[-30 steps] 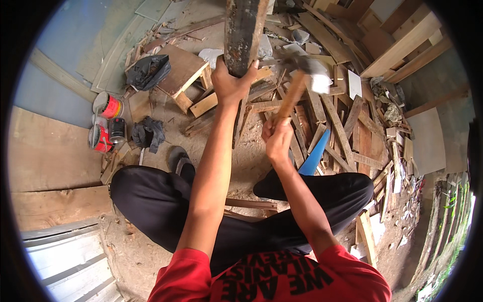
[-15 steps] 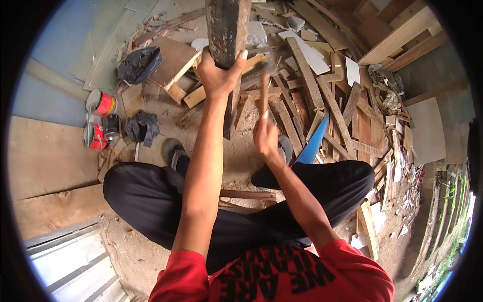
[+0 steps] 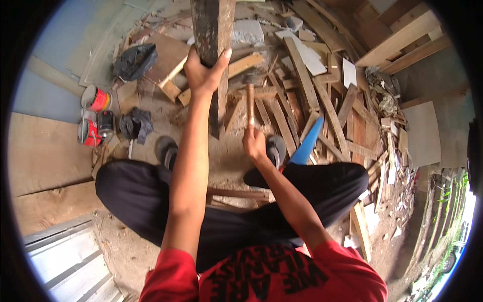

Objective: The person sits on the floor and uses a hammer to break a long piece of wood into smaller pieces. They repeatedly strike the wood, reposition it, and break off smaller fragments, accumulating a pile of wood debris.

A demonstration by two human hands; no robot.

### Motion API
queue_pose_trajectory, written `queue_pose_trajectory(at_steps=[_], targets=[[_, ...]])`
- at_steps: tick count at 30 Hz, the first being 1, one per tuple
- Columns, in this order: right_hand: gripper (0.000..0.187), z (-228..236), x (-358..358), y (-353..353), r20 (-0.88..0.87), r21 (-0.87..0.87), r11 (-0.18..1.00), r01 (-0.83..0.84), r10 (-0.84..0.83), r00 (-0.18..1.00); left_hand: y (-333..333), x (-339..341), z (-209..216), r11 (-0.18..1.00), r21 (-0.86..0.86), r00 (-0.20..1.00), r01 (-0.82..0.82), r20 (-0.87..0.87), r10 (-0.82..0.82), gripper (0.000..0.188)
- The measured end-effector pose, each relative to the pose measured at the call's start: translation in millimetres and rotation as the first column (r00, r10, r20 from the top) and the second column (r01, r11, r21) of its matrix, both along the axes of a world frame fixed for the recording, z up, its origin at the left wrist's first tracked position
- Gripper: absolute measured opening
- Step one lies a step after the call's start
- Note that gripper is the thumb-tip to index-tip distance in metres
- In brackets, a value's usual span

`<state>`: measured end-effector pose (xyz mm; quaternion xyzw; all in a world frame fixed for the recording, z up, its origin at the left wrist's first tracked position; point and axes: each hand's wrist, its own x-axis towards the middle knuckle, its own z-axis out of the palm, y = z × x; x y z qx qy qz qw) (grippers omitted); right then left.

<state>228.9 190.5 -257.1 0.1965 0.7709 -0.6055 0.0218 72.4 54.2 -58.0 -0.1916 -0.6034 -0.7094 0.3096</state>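
My left hand is wrapped round a thick, dark, weathered wooden beam, which runs out past the top of the picture. The beam's lower end shows beyond my wrist, just above the floor. In my right hand is a hammer, gripped low on its wooden handle. The hammer's dark head lies farther away, to the right of the beam and apart from it. My right fingers are closed about the handle, and my left thumb lies along the beam's right side.
Scrap boards lie heaped ahead and to the right. A blue saw blade rests beside my right knee. Paint cans and black plastic bags stand at the left, by the wall. My feet are on the dirt floor.
The hammer has swung down and away from the beam, with my right hand lower and slightly left. The beam and my left hand appear farther left as the whole view shifts.
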Motion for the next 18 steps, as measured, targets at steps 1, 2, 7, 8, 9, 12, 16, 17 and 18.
queue_pose_trajectory(at_steps=[1,2,7,8,9,12,16,17,18], targets=[[0.058,12,-12,3,-0.125,-0.164,0.986,0.019,-0.040,0.991,2,-12,7,1.000,0.000,1.000,-0.003,-0.030,0.003,0.043],[0.056,50,-13,-8,-0.233,-0.310,0.951,-0.009,-0.066,0.970,-8,-10,3,0.999,-0.023,0.999,-0.025,-0.020,0.025,0.043],[0.060,150,-5,-21,-0.774,-0.264,0.879,-0.397,0.053,0.631,-15,7,7,0.992,0.095,0.996,0.079,0.034,-0.082,0.041],[0.061,136,-4,-27,-0.794,-0.172,0.930,-0.324,0.064,0.605,-22,2,0,1.000,-0.007,1.000,0.017,0.020,-0.017,0.039],[0.062,104,-5,-26,-0.814,-0.069,0.971,-0.231,0.079,0.576,-20,1,4,0.999,0.002,0.999,0.049,0.016,-0.049,0.039],[0.061,-35,5,33,-0.428,0.534,0.845,-0.035,0.306,0.851,-3,13,17,0.983,0.085,0.986,0.163,0.031,-0.166,0.046],[0.060,-26,-12,18,-0.001,0.542,0.805,-0.240,0.286,0.958,-7,-1,-1,0.988,-0.131,0.996,0.081,0.056,-0.074,0.054],[0.060,-17,1,12,-0.008,0.489,0.844,-0.219,0.255,0.967,-7,6,-4,0.989,-0.118,0.995,0.087,0.051,-0.082,0.055],[0.060,-2,0,9,-0.041,0.448,0.876,-0.181,0.222,0.974,-5,2,-2,0.991,-0.099,0.996,0.092,0.015,-0.091,0.055]])
